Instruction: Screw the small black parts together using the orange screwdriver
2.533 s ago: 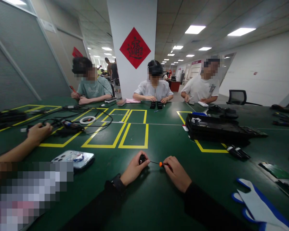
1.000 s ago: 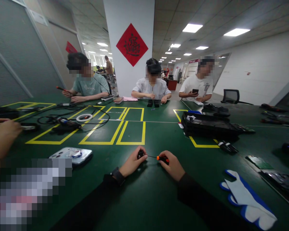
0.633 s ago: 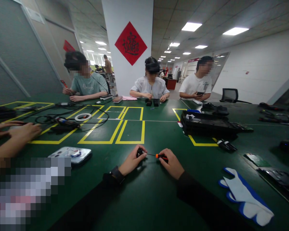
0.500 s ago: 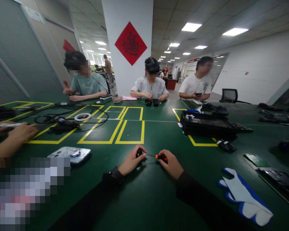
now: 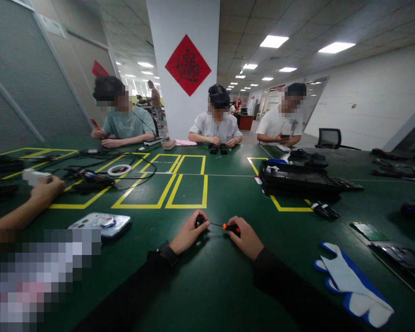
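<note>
Toward the near right corner of the green table (image 5: 207, 295), note a white-and-blue glove (image 5: 352, 281), lying flat and well apart from the work.

Farther in from the near edge, at mid-width, shows almost no change over the last half second: same hold, same alignment of tool and part. Judged as a steady working position, not the start of a new step.

With the left hand (image 5: 188, 233), grips a small dark part (image 5: 199, 220) between thumb and curled fingers; closed firmly on it and partly hiding it. With the right hand (image 5: 247, 237), holds a screwdriver (image 5: 233, 228) by its black-and-orange handle, fingers wrapped around it with no visible slack. Spans the gap between the hands with the thin shaft (image 5: 216, 225), directed leftward at the part. Locate the part inside the left grip, on the side facing the right hand. Cannot confirm contact of the tip with the part.

Toward the left edge, note a silver phone-like item (image 5: 100, 226); toward the right edge, a green circuit board (image 5: 370, 231). Farther along the left side, note a co-worker's hand (image 5: 46, 191) at a white block (image 5: 34, 176), shifted within the last half second; judged without effect on the central work. Beyond, note black cables (image 5: 95, 182) and, to the right, a black tray (image 5: 297, 180). At the far edge, note three co-workers (image 5: 216, 124).
</note>
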Demonstrator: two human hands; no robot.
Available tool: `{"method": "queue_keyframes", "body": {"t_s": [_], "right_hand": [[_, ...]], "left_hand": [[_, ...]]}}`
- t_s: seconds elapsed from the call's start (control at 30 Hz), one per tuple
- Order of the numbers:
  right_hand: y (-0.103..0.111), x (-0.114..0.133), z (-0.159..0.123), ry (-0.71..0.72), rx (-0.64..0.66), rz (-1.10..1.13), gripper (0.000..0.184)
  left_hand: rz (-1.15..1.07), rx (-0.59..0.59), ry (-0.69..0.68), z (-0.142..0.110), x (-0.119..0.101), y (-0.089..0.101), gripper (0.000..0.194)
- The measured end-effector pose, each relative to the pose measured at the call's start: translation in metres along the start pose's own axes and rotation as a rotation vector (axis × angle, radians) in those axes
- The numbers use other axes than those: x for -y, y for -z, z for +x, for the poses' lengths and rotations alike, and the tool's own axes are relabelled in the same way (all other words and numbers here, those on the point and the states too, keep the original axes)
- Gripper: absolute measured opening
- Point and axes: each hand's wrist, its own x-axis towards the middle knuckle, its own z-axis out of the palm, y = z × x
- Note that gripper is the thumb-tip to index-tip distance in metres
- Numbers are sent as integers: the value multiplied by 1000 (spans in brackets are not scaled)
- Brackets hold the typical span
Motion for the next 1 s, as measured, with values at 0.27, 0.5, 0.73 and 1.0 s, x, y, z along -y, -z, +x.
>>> {"method": "queue_keyframes", "body": {"t_s": [0.27, 0.5, 0.73, 1.0], "right_hand": [[0, 5, 0, 49, -46, -119, 11], [-2, 5, 0, 32, -34, -117, 12], [-3, 9, -3, 50, -21, -77, 12], [0, 6, -3, 70, -4, -48, 15]], "left_hand": [[21, -6, -15, 0, 1, -1, 20], [28, -20, -14, -1, 4, -1, 20], [37, -34, -18, -1, 1, -1, 19], [12, -36, -6, -1, 1, -1, 20]]}}
